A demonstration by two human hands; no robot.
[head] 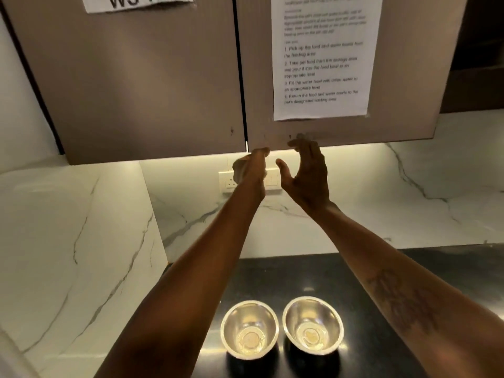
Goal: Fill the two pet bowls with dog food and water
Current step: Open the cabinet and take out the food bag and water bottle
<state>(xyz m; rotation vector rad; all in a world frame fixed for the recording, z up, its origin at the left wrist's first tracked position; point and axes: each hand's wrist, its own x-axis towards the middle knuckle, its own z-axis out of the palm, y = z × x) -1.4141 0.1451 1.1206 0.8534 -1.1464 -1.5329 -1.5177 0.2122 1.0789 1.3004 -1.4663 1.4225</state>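
Both arms raised toward the wall cabinets above the desk (436,266). Left hand (252,166) at the bottom edge of the right cabinet door (341,132), close to the seam between the two doors; fingers curled up at that edge, view blurred, cannot tell whether closed on it or only touching. Right hand (306,173) just beside it, open, fingers spread and bent, fingertips (296,143) at the same bottom edge, thumb pointing left; nothing held. Two steel pet bowls on the dark desk near its front edge, side by side, almost touching, both upright and empty: left bowl (249,330), right bowl (313,324). Printed instruction sheet (321,55) stuck on the right cabinet door, part of a second sheet (136,2) on the left cabinet door (131,85) at the top. White socket plate (227,181) on the marble back wall, partly hidden behind the left wrist. Light strip glowing under the cabinets. Tattoo (406,301) on the right forearm.
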